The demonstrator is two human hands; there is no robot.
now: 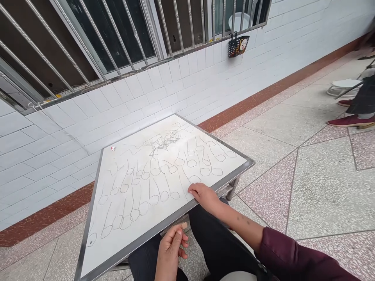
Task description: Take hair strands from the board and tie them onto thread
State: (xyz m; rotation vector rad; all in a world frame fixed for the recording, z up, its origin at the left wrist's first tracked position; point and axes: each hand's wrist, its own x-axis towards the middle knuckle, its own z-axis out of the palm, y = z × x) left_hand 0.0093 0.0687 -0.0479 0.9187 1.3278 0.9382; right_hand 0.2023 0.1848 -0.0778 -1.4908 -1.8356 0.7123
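Observation:
A white tabletop point(125, 249) with a metal rim carries rows of thin dark strands, each with a rounded loop point(175, 196) at its near end. Whether they are wire or thread I cannot tell. My right hand point(205, 197) rests at the near edge, thumb and fingertips pinched down beside a loop; what they pinch is too fine to make out. Below the edge, over my lap, my left hand point(171, 248) is closed, with a small flat tan piece point(184, 225) at its fingertips. Toward the far side lies a tangled heap of strands point(164, 141).
A small white-and-red scrap point(113, 148) lies at the table's far left corner. Behind stands a white tiled wall point(131, 97) with barred windows and a hanging dark patterned bag point(238, 46). At right, a person's legs point(363, 97) and a white stool point(345, 84) are on the terrazzo floor.

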